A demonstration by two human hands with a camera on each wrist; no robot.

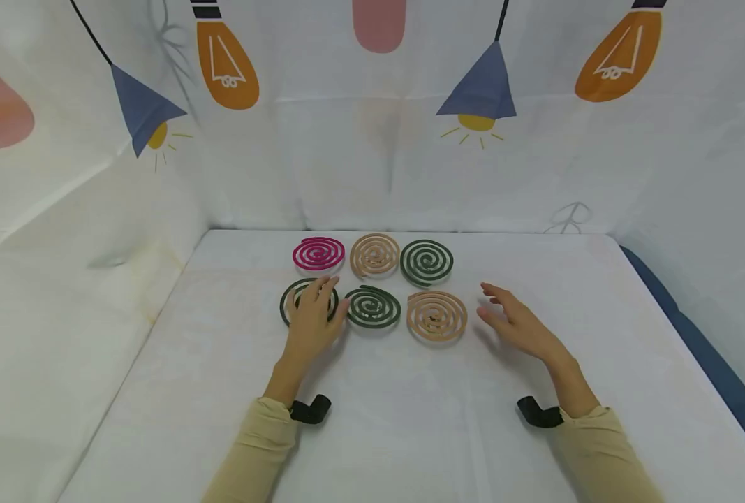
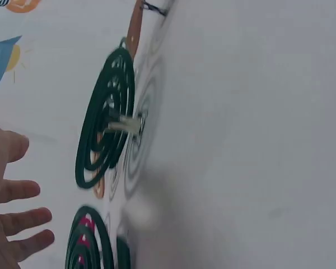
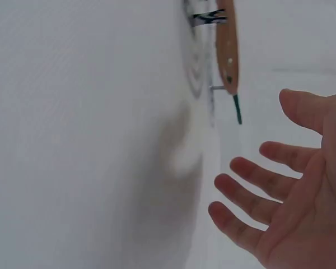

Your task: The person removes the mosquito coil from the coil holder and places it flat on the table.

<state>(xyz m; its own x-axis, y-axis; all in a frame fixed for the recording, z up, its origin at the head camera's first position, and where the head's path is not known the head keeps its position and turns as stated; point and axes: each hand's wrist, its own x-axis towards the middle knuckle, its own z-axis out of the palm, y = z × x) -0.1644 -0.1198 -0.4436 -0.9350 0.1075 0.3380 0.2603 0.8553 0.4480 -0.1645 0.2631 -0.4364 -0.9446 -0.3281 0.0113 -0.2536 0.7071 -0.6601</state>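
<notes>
Mosquito coils lie in two rows of three in the head view. My left hand (image 1: 312,318) hovers over the front-left green coil (image 1: 282,307) and partly hides it. Its thumb is near the front-middle green coil (image 1: 373,307). In the left wrist view its fingers (image 2: 28,221) are spread, apart from a green coil (image 2: 85,151) raised on a small stand. My right hand (image 1: 526,328) hangs right of the front-right tan coil (image 1: 437,316), touching nothing. Fingers loosely extended, that hand (image 3: 302,196) faces a tan coil (image 3: 228,50), seen edge-on in the right wrist view.
Behind are a pink coil (image 1: 318,253), a tan coil (image 1: 375,254) and a green coil (image 1: 426,262), near the far edge of the white table (image 1: 403,426). A white cloth wall (image 1: 334,161) printed with lamps rises behind. Dark blue material (image 1: 692,335) borders the right side.
</notes>
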